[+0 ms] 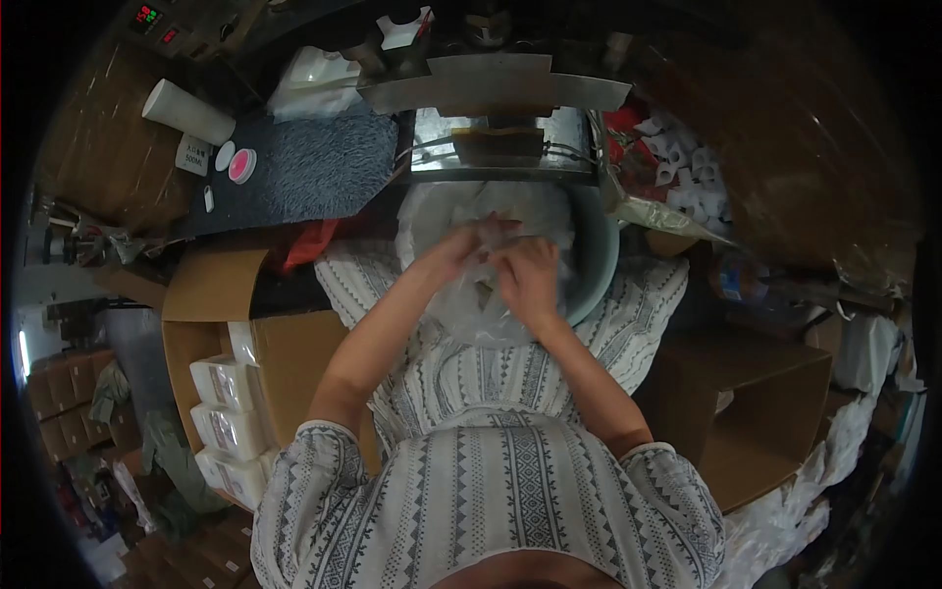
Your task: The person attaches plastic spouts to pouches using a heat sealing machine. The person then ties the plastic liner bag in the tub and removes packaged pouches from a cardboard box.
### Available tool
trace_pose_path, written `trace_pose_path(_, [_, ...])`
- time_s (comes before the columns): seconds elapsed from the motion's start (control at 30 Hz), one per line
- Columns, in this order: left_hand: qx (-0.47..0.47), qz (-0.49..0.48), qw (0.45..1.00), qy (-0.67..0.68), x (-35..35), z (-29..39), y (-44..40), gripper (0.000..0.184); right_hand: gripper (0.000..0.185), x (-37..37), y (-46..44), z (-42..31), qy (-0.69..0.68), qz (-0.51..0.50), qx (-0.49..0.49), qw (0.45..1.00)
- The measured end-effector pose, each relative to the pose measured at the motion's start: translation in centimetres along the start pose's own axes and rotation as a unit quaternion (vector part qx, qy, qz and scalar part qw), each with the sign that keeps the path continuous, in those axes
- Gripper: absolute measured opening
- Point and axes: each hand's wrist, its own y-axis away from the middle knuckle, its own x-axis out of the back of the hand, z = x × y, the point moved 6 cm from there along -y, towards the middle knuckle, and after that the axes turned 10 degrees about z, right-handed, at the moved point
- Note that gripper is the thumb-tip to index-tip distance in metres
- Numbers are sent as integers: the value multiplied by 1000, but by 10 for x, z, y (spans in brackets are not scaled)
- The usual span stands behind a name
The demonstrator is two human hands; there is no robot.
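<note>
A clear plastic bag (461,312) spreads over a pale round basin (601,257) at my lap. My left hand (459,245) reaches in from the left, its fingers bent around gathered plastic near the bag's middle. Close against it, my right hand (530,275) is closed, with its fingertips pinching the same gathered plastic. Something small and yellowish shows through the film below the hands, too blurred to name.
Ahead stands a machine with a metal plate (491,83). A grey fluffy mat (329,167) lies left of it, white curled pieces (687,162) to its right. An open carton (211,294) with wrapped white packs (226,427) stands left; another cardboard box (746,402) is right.
</note>
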Motion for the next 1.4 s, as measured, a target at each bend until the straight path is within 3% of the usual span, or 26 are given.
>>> trace_pose_path(0.07, [2,-14,998,56,5,-1,-5,31,8,-17,23,4,-36,-106,62,992])
trace_pose_path(0.13, [1,-24,993,114,2,5,0,28,6,-10,17,10,-33,-111,68,991])
trace_pose_path(0.2, [-141,31,954,-264,-5,13,10,36,4,-12,4,5,-30,-120,73,990])
trace_pose_path(0.23, [-137,31,955,-261,-12,9,14,36,7,-12,-13,8,-147,-53,-54,986])
trace_pose_path(0.27, [-267,30,864,-425,-27,14,22,39,12,-14,-20,18,-257,15,-181,949])
trace_pose_path(0.3, [-386,28,726,-569,-40,19,30,43,12,-19,-25,27,-258,13,-179,949])
trace_pose_path(0.33, [-389,30,724,-569,-35,16,26,43,14,-39,-20,48,-231,-97,-249,936])
trace_pose_path(0.37, [-493,52,705,-506,-28,21,26,45,16,-54,-10,67,-199,-204,-313,906])
trace_pose_path(0.4, [-589,72,677,-435,-23,28,32,46,16,-55,-6,80,-198,-202,-309,908])
trace_pose_path(0.47, [-618,112,645,-435,-27,30,40,48,15,-67,16,96,-383,-258,-447,766])
trace_pose_path(0.57, [-626,151,604,-470,-29,35,44,49,16,-60,12,87,-502,-244,-454,694])
trace_pose_path(0.7, [-610,144,530,-572,-21,28,34,45,20,-79,20,109,-408,-223,-475,747])
trace_pose_path(0.77, [-584,141,546,-584,-3,20,30,43,18,-83,25,139,-262,-200,-466,821])
trace_pose_path(0.87, [-486,118,603,-622,25,1,31,36,20,-65,42,196,-177,-62,-485,854])
trace_pose_path(0.93, [-413,101,635,-645,31,-10,24,33,20,-63,59,214,-133,-53,-497,856])
trace_pose_path(1.0, [-447,101,815,-354,31,-10,21,25,21,-61,64,217,-86,-45,-511,854])
trace_pose_path(1.03, [-447,100,816,-354,30,-10,8,25,20,-58,51,201,-157,-2,-495,855])
trace_pose_path(1.07, [-321,68,942,-76,40,-14,-19,23,19,-52,40,183,-226,41,-475,849])
trace_pose_path(1.1, [-161,29,964,211,39,-25,-38,22,19,-48,34,172,-225,41,-475,850])
trace_pose_path(1.13, [-165,26,963,212,24,-14,-33,22,19,-41,18,158,-208,54,-409,887])
trace_pose_path(1.2, [-249,75,956,-135,-5,6,-20,23,18,-27,-4,124,-188,65,-342,919])
trace_pose_path(1.23, [-248,74,956,-134,-10,-1,-23,23,18,-25,-17,91,-126,-24,-235,963])
trace_pose_path(1.27, [-351,63,906,-229,-21,-4,-20,25,17,-29,-20,69,-62,-113,-123,984])
trace_pose_path(1.3, [-446,50,835,-318,-32,-2,-10,28,17,-29,-19,70,-62,-115,-124,984])
trace_pose_path(1.33, [-443,51,837,-318,-30,-2,-7,28,16,-31,-16,74,-182,-106,-195,958])
trace_pose_path(1.4, [-256,115,872,-401,-12,-11,-19,28,16,-46,-15,91,-303,-97,-260,912])
